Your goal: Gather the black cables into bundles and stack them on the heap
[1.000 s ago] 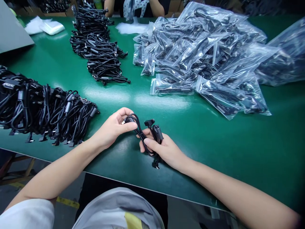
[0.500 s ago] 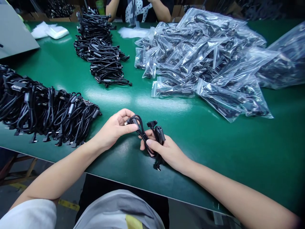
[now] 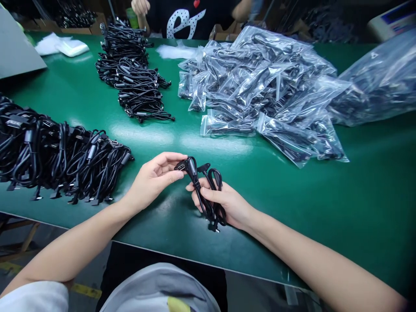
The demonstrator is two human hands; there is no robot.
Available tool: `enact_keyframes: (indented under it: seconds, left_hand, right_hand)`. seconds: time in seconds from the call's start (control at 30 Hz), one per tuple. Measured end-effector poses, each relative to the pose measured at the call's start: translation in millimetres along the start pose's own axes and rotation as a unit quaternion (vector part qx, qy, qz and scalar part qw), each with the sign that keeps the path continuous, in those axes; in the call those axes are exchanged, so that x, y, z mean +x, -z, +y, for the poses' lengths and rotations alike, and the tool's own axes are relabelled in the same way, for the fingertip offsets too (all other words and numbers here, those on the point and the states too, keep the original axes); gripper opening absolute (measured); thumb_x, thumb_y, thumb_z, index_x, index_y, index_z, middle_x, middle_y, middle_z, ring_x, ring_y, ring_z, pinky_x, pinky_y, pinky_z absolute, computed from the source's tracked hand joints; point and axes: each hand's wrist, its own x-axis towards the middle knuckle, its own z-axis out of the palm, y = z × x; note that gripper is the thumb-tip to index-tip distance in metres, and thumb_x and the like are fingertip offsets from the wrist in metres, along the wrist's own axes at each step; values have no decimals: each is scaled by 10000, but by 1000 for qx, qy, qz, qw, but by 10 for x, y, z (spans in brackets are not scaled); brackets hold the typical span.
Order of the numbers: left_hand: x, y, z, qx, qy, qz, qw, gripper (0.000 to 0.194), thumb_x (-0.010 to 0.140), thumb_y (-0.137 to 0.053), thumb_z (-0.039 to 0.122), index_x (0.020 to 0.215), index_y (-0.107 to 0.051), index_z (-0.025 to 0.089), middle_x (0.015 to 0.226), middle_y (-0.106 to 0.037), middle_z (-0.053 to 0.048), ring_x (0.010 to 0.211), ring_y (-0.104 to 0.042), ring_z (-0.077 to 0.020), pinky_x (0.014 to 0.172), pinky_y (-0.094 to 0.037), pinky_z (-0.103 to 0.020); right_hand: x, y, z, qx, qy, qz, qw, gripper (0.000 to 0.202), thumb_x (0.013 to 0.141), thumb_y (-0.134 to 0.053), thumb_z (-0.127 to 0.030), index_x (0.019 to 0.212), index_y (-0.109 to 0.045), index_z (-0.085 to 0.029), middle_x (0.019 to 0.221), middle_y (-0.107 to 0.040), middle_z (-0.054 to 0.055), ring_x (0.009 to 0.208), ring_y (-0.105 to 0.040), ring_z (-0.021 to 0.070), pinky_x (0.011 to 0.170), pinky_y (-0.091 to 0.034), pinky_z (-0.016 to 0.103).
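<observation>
Two black coiled cables (image 3: 205, 201) are held above the green table, near its front edge. My right hand (image 3: 224, 199) is closed around their middle, thumb on top. My left hand (image 3: 159, 173) pinches a black connector (image 3: 181, 166) at the upper left end of one cable between thumb and fingers; its metal opening faces me. A second connector (image 3: 204, 167) sticks up behind the bundle, and a small plug (image 3: 214, 227) hangs below my right hand.
Coiled cables (image 3: 65, 151) are heaped at the left, with another row (image 3: 136, 82) at the back. Clear bags of cables (image 3: 260, 82) are piled back right, beside a large bag (image 3: 380, 82). A person (image 3: 195, 19) is across the green table (image 3: 292, 195).
The connector in my left hand has turned so its metal opening shows. The cables shifted slightly in my right hand. The person's hands opposite have moved, and the view has shifted a little.
</observation>
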Motion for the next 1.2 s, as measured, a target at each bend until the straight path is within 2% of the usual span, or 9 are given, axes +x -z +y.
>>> enact_keyframes:
  seconds: [0.2,0.47,0.63,0.73,0.8,0.87,0.93,1.0,1.2]
  left_hand:
    - [5,0,2,1,18,3,1000,293,789,-788,205,1072,-715,188,1046,-764,-28,977,-699,-138,937,-550,-268]
    - [25,6,8,36,37,3,999,346,787,-790,263,1105,-700,161,1075,-758,-65,1012,-700,-183,951,-551,-323]
    - [35,4,-57,48,21,-19,998,352,774,-795,242,1100,-684,166,1067,-734,-49,911,-697,-134,862,-560,-256]
    - [43,-11,-97,60,36,-16,997,408,780,-781,246,1153,-627,184,1036,-705,-37,817,-681,-117,747,-564,-239]
    - [32,-35,-85,83,84,-56,991,336,795,-761,273,1081,-618,170,920,-693,-22,732,-660,-112,665,-548,-232]
    - [4,-68,-50,104,151,-145,972,240,811,-736,283,977,-619,154,807,-681,-11,686,-646,-116,634,-533,-238]
    - [-27,-105,-18,106,208,-239,943,187,803,-726,254,919,-624,149,792,-692,-15,722,-658,-128,681,-538,-258]
    - [-49,-134,-8,93,241,-286,923,161,787,-723,209,908,-635,150,850,-714,-23,781,-669,-133,736,-538,-270]
    - [-63,-135,-44,96,253,-251,929,146,798,-724,225,820,-598,153,770,-711,-8,704,-643,-112,674,-511,-245]
  right_hand:
    - [-7,-9,-25,25,-22,-19,999,334,787,-788,-409,969,-718,-138,707,-696,17,591,-663,125,560,-492,218]
    - [8,-13,4,19,-19,-28,999,359,815,-766,-442,1009,-676,-154,829,-745,61,757,-720,181,732,-560,304]
    - [26,-33,38,-25,19,41,999,350,722,-845,-450,867,-712,-161,763,-625,-8,655,-562,110,585,-478,221]
    - [59,6,50,-3,44,91,995,309,752,-818,-434,856,-701,-168,781,-594,-17,661,-513,98,567,-443,204]
    - [77,40,54,16,64,110,992,293,777,-796,-431,883,-705,-174,795,-596,-16,669,-520,99,569,-449,202]
    - [83,63,54,31,85,116,989,274,796,-784,-421,921,-716,-186,814,-608,-15,675,-543,101,585,-477,206]
    - [80,72,52,39,104,114,987,246,831,-759,-404,967,-726,-201,845,-620,-15,694,-570,101,619,-512,210]
    - [74,72,49,33,122,104,987,229,870,-724,-389,1017,-730,-214,884,-623,-15,709,-583,97,639,-532,208]
    - [78,83,15,11,153,108,982,285,876,-713,-361,1126,-704,-226,980,-642,6,854,-621,134,765,-570,243]
